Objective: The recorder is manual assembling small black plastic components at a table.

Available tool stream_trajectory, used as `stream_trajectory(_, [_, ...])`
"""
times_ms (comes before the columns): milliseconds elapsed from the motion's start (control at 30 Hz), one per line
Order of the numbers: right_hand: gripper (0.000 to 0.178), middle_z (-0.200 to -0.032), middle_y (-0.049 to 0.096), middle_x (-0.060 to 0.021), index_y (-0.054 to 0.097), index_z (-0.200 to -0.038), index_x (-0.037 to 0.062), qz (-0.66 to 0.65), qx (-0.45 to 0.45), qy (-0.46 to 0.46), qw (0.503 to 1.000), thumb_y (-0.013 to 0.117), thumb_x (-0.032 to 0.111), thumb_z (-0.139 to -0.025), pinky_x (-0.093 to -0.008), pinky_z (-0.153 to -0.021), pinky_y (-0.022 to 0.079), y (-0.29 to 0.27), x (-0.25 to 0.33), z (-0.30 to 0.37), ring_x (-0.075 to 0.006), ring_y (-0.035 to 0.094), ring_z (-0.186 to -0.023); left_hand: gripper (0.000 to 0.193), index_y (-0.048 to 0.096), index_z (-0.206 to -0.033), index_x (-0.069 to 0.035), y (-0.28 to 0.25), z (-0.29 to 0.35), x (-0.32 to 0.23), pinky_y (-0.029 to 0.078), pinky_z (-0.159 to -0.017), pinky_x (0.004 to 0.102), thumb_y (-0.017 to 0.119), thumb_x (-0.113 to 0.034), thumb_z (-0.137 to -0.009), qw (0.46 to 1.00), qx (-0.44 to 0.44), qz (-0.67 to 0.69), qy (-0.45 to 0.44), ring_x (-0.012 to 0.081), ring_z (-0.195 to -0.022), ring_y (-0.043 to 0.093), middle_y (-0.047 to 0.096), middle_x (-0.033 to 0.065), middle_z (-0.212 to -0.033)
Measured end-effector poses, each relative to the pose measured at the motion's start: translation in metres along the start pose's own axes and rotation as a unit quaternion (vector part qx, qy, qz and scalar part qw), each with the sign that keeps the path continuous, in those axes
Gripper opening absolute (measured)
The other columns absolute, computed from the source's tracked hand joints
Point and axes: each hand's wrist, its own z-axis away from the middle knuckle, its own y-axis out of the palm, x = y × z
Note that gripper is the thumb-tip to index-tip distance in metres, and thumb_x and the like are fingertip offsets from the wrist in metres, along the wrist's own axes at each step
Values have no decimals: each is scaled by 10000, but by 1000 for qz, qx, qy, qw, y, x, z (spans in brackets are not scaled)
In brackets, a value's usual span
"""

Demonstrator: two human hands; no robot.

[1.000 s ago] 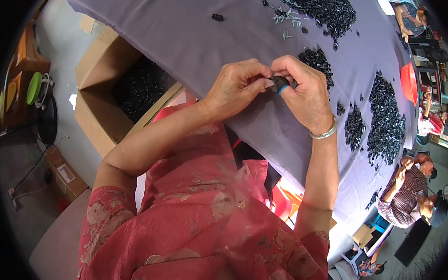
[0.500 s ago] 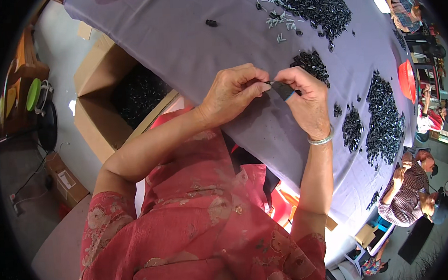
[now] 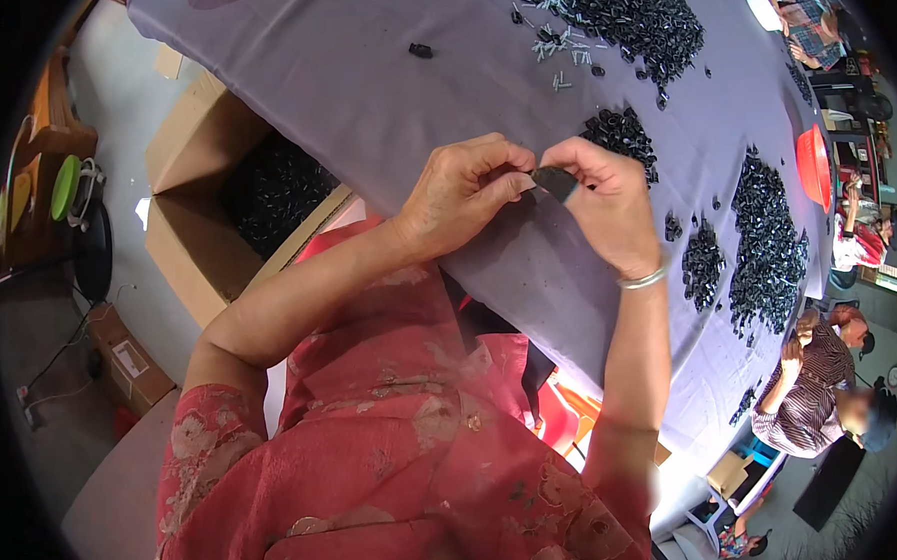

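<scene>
My left hand (image 3: 470, 194) and my right hand (image 3: 610, 198) meet fingertip to fingertip above the near edge of the cloth-covered table (image 3: 360, 84). A small dark, flat piece (image 3: 555, 183) with a pale edge shows between them, against the right fingers. My right fingers are closed around it. The left thumb and forefinger pinch at its tip; what they grip is too small to make out. Beyond the right hand lies a pile of small black parts (image 3: 622, 137). A single black part (image 3: 420, 50) lies apart, farther off on the cloth.
More black parts form a large far heap (image 3: 637, 16), with grey pins (image 3: 558, 45) beside it, and heaps (image 3: 762, 246) to the right. An open cardboard box (image 3: 181, 237) holding black parts stands at left. A red basin (image 3: 813, 169) and a seated co-worker (image 3: 808, 384) are at right.
Both hands stay together and have shifted only slightly. The dark piece has tilted a little between the fingers, and more of its dark face shows.
</scene>
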Motion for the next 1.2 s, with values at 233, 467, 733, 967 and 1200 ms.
stream_trajectory(233, [180,-882,671,-7,674,-987,28,224,-172,10,959,539,-20,-878,-223,-715,488,-72,-23,-60,-84,618,-783,113,634,-1019,24,-1,-2,1,465,-711,216,610,-29,-923,1000,-4,-21,11,67,-792,551,544,6,-878])
stream_trajectory(467, [327,-929,639,-138,652,-987,13,407,-109,-119,899,526,-91,-703,-376,-815,529,-77,-71,-102,-306,658,-901,112,649,-1010,19,1,-3,-2,459,-712,213,628,-8,-903,1000,-3,-12,25,63,-803,545,556,10,-888])
stream_trajectory(733, [219,-951,644,-159,671,-940,41,545,-71,-48,834,602,27,-732,-440,-826,508,-56,-44,-107,-353,626,-918,113,650,-1009,11,0,-4,-3,456,-702,214,630,-3,-899,999,-3,-22,27,63,-792,538,557,7,-887])
stream_trajectory(967, [196,-924,691,-185,687,-873,34,503,-90,110,853,632,104,-699,-426,-816,521,-59,-35,-110,-380,645,-913,95,647,-997,8,0,-4,2,454,-688,219,621,-12,-908,999,-4,-22,37,64,-763,532,543,0,-864])
stream_trajectory(1200, [266,-842,676,-99,688,-961,-1,193,-95,62,975,593,21,-714,-273,-700,491,-56,-26,-74,-166,631,-767,96,646,-1001,1,0,-4,3,479,-691,225,618,-42,-920,999,-18,23,20,67,-797,568,554,-2,-884])
